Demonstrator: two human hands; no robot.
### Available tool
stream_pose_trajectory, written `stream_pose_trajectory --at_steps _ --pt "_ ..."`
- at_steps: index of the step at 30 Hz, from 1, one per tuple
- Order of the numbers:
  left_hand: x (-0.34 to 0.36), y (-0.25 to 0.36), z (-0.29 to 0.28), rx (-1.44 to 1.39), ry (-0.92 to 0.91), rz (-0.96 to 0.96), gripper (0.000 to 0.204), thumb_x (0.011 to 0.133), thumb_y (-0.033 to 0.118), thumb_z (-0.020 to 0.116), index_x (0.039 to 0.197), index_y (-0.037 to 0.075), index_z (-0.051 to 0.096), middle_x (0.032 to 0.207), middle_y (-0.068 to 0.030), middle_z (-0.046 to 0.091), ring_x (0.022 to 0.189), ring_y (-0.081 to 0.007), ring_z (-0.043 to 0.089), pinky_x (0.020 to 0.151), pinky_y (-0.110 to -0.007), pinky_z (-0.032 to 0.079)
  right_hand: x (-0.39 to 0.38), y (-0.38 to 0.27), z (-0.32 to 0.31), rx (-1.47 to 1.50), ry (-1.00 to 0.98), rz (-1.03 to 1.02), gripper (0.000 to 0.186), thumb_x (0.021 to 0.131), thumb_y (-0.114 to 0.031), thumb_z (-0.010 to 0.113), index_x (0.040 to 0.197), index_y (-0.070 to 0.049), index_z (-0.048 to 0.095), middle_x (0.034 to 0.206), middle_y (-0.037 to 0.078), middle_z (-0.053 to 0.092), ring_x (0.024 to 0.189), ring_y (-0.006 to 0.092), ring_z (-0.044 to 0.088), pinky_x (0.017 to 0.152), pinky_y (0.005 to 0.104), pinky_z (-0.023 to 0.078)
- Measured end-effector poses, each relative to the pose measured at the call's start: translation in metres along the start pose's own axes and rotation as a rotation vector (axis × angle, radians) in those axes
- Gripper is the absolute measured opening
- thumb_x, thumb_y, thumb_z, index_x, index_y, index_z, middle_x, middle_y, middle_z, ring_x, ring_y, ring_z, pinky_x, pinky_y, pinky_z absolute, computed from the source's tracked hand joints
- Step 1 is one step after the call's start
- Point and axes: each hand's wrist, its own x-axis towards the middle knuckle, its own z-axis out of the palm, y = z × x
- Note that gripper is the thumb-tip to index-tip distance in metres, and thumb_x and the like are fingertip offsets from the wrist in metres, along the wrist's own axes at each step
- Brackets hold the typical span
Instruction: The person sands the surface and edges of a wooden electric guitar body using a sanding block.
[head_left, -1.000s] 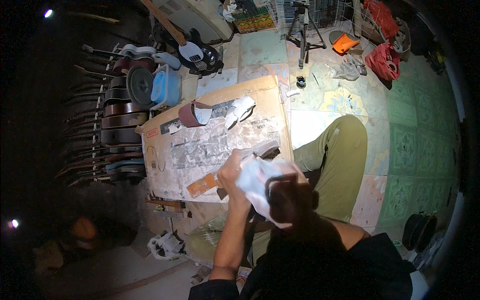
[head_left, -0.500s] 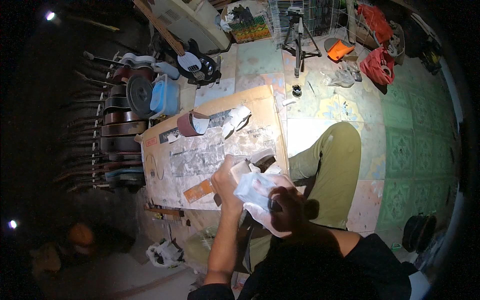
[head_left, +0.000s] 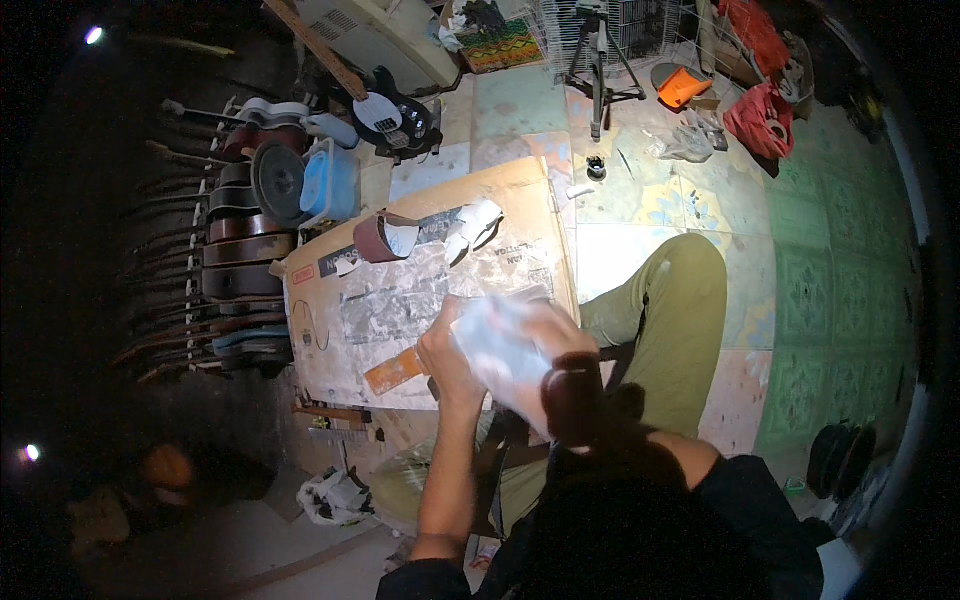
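My left hand (head_left: 449, 360) is closed on a pale workpiece, largely hidden under a blurred pale-blue cloth or sheet (head_left: 500, 355). My right hand (head_left: 565, 370), partly in shadow, grips that pale-blue cloth over the workpiece. Beneath both hands is a dusty cardboard sheet (head_left: 330, 285). An orange-brown flat strip (head_left: 390, 375) lies on it beside my left hand. Farther up the cardboard are a curled maroon abrasive sheet (head_left: 372, 243) and torn white pieces (head_left: 470, 228).
Guitars (head_left: 240, 255) line the dark left side, near blue containers (head_left: 325, 185) and a black electric guitar (head_left: 385, 120). A tripod (head_left: 597, 75), orange plastic item (head_left: 683, 87), red bag (head_left: 760, 130) and small dark pot (head_left: 596, 168) stand on the tiles. My bent knee (head_left: 680, 270) borders the cardboard.
My right hand and the cloth have shifted up and to the left over the workpiece, with blur from motion. My left hand keeps its grip, slightly moved.
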Motion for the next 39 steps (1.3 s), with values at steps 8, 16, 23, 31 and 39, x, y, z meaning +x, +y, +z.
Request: stream_pose_trajectory --at_steps 8,16,23,31,39 --pt "0.004 0.01 0.002 -0.02 -0.035 0.044 0.014 0.078 0.014 0.068 0.082 0.004 0.059 0.06 -0.0159 0.055 0.053 -0.0324 0.059 0.051 -0.041 0.042 0.005 0.012 -0.008 -0.002 -0.067 -0.199 0.024 0.075 -0.008 0.075 0.096 -0.004 0.063 0.093 0.011 0.065 0.086 0.0222 0.063 0.078 0.0375 0.05" --pt "-0.005 0.005 -0.005 -0.012 0.035 0.041 0.021 0.076 0.021 0.071 0.083 0.004 0.061 0.063 -0.0159 0.058 0.057 -0.0365 0.061 0.052 -0.041 0.043 0.037 -0.031 -0.002 0.132 -0.044 0.063 0.032 0.074 -0.002 0.079 0.1 0.0 0.061 0.097 0.011 0.066 0.083 0.0186 0.065 0.077 0.0319 0.052" --pt "-0.007 0.009 -0.004 -0.072 0.087 -0.023 0.017 0.078 0.02 0.069 0.083 0.005 0.063 0.063 -0.0137 0.061 0.055 -0.0294 0.063 0.052 -0.038 0.046 0.024 -0.005 0.003 0.061 0.006 -0.18 0.037 0.076 -0.007 0.081 0.106 0.001 0.06 0.106 0.013 0.067 0.093 0.0196 0.066 0.08 0.0334 0.052" --pt "-0.008 -0.003 -0.006 0.12 0.016 0.093 0.012 0.079 0.016 0.07 0.079 0.007 0.062 0.062 -0.0071 0.062 0.053 -0.0182 0.061 0.051 -0.033 0.046 0.031 -0.02 0.014 0.119 0.082 -0.04 0.025 0.082 -0.018 0.072 0.102 -0.004 0.069 0.093 0.012 0.067 0.084 0.0241 0.064 0.073 0.0347 0.053" --pt "-0.008 -0.004 -0.013 0.187 -0.062 0.175 0.021 0.078 0.023 0.071 0.088 0.005 0.066 0.065 -0.0106 0.063 0.058 -0.0203 0.065 0.055 -0.034 0.047 0.028 -0.021 0.004 0.051 -0.039 0.1 0.047 0.08 -0.015 0.08 0.12 0.002 0.06 0.107 0.014 0.067 0.097 0.0205 0.065 0.082 0.0332 0.054"
